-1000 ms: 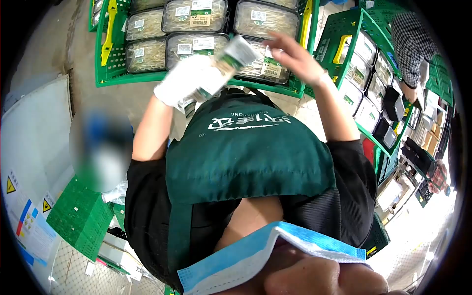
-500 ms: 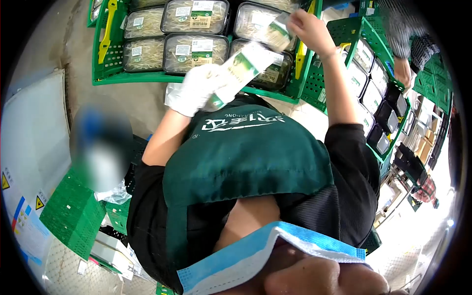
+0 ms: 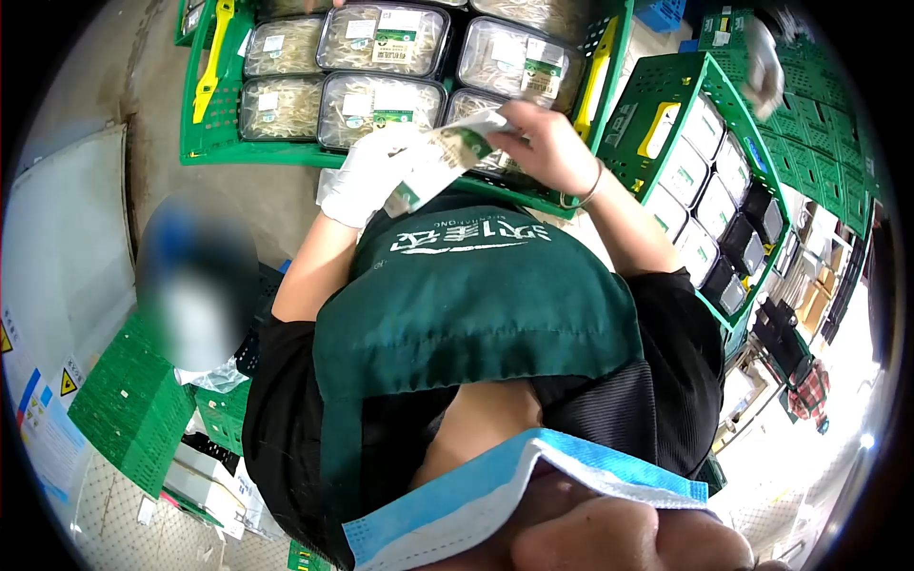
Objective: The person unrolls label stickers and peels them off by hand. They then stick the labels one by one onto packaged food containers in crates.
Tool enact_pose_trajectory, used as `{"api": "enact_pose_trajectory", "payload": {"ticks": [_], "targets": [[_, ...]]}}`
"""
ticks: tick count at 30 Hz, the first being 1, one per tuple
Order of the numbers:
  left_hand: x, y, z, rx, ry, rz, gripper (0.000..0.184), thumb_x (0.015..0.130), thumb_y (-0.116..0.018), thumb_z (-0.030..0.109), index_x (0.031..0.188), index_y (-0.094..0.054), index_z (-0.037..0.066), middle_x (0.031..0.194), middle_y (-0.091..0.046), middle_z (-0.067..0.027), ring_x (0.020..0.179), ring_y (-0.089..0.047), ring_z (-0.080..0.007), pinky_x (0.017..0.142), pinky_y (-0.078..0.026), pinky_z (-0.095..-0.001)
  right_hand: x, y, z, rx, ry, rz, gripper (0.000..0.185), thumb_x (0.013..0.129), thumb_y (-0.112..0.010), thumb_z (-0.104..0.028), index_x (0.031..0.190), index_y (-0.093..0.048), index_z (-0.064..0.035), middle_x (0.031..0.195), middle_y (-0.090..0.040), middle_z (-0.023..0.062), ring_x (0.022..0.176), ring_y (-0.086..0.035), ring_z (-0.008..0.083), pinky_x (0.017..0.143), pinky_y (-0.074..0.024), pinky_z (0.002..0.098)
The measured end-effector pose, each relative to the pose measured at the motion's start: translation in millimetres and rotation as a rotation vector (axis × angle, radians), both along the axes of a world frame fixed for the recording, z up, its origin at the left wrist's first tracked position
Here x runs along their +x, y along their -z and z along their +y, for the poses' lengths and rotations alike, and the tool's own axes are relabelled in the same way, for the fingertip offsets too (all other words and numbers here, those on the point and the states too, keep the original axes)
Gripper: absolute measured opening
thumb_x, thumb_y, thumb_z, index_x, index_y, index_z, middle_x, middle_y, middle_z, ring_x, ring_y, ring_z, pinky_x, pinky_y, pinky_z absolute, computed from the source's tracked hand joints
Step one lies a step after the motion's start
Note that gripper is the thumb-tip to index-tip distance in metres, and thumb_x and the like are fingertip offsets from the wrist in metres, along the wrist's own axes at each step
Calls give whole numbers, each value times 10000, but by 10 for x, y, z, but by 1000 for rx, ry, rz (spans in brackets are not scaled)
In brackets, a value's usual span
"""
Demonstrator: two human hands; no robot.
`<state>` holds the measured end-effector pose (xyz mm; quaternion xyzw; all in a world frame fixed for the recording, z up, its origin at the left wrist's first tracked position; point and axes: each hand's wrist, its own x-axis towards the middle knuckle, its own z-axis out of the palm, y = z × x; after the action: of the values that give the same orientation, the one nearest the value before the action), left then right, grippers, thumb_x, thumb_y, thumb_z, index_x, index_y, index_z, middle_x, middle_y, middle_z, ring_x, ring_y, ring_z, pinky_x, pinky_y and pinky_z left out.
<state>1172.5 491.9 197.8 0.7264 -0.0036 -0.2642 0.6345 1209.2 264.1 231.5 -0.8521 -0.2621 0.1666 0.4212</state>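
My left hand (image 3: pixel 367 176), in a white glove, is closed on a strip of printed labels (image 3: pixel 440 164), white with green and tan parts. The bare right hand (image 3: pixel 552 147) pinches the strip's far upper end, its wrist wearing a thin band. Just beyond both hands stands a green crate (image 3: pixel 248 152) of clear-lidded trays with pale sprouts. One upper-right tray (image 3: pixel 490 62) bears a green and tan label, as does the upper-middle tray (image 3: pixel 333 43). The tray (image 3: pixel 466 103) behind my right hand is partly hidden.
Another green crate (image 3: pixel 619 114) with several trays stands at the right. A co-worker's gloved hand (image 3: pixel 764 71) is at the top right, and another person's fingertip shows at the top edge. Stacked green crates (image 3: pixel 809 133) lie beyond; a green crate (image 3: pixel 133 404) is at lower left.
My right hand has come back from the upper-right tray to the strip's end and closed there. A green and tan label now lies on that tray. The co-worker's hand has moved up.
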Motion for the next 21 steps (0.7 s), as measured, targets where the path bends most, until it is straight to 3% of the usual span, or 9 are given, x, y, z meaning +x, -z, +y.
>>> {"api": "enact_pose_trajectory", "payload": {"ticks": [4, 5, 7, 9, 11, 15, 17, 19, 21], "targets": [[81, -194, -340, 65, -151, -208, 147, 742, -583, 153, 790, -574, 14, 739, -561, -69, 689, -520, -110, 592, -412, -264, -87, -23, 202, 148, 201, 14, 187, 719, -606, -93, 885, -556, -25, 726, -583, 124, 658, -583, 237, 594, -459, 280], [96, -168, -384, 258, -125, -323, 171, 738, -591, 175, 749, -564, 7, 712, -557, -81, 658, -515, -106, 562, -403, -275, -50, 56, 158, 78, 205, -239, 181, 714, -601, -79, 891, -578, -53, 735, -595, 114, 649, -585, 247, 584, -468, 296], [97, 78, -422, 113, -198, -60, 240, 717, -599, 232, 708, -537, 1, 620, -526, -104, 541, -502, -181, 517, -395, -293, 171, 143, -21, -136, 152, -366, 147, 721, -586, -102, 864, -591, -65, 744, -601, 109, 646, -589, 249, 583, -473, 321], [132, 96, -351, 570, 151, -404, 182, 709, -587, 178, 694, -538, 3, 641, -537, -76, 569, -514, -170, 522, -399, -276, 672, 154, -251, -455, 342, -178, 140, 740, -555, -152, 848, -599, -76, 748, -605, 99, 668, -586, 263, 595, -473, 342], [37, 24, -143, 57, -35, -148, 123, 706, -546, 97, 770, -576, -4, 730, -574, -81, 658, -546, -152, 592, -436, -268, 1355, 567, -669, -690, 318, -449, 262, 760, -508, -262, 895, -577, -49, 813, -589, 151, 773, -568, 291, 649, -470, 357], [-121, -83, 396, 100, -111, -28, 166, 724, -548, 94, 848, -589, -8, 788, -576, -73, 715, -545, -134, 639, -434, -246, 2170, 1361, -908, -1165, 171, -452, 265, 785, -412, -210, 991, -448, -47, 1084, -490, 139, 962, -499, 291, 808, -408, 386], [-265, -108, 627, -11, -286, 56, 173, 730, -544, 91, 857, -584, -19, 815, -573, -71, 745, -544, -132, 657, -432, -248, 2148, 1552, -868, -1077, 213, -416, 310, 811, -359, -208, 1080, -391, -57, 1138, -445, 145, 969, -496, 299, 817, -405, 373], [-376, -165, 794, -37, -323, 99, 198, 728, -544, 86, 890, -576, -24, 847, -572, -74, 772, -543, -133, 681, -432, -250, 1913, 1295, -712, -1209, 376, -379, 382, 812, -390, -242, 1146, -346, -61, 1090, -484, 144, 967, -502, 288, 790, -423, 370], [-443, -171, 938, -132, -457, 168, 223, 731, -543, 75, 928, -568, -26, 884, -575, -76, 804, -540, -132, 705, -432, -248, 1440, 739, -380, -1345, 179, -196, 517, 806, -432, -296, 1241, -253, -83, 978, -550, 128, 898, -544, 260, 747, -447, 371]]}}
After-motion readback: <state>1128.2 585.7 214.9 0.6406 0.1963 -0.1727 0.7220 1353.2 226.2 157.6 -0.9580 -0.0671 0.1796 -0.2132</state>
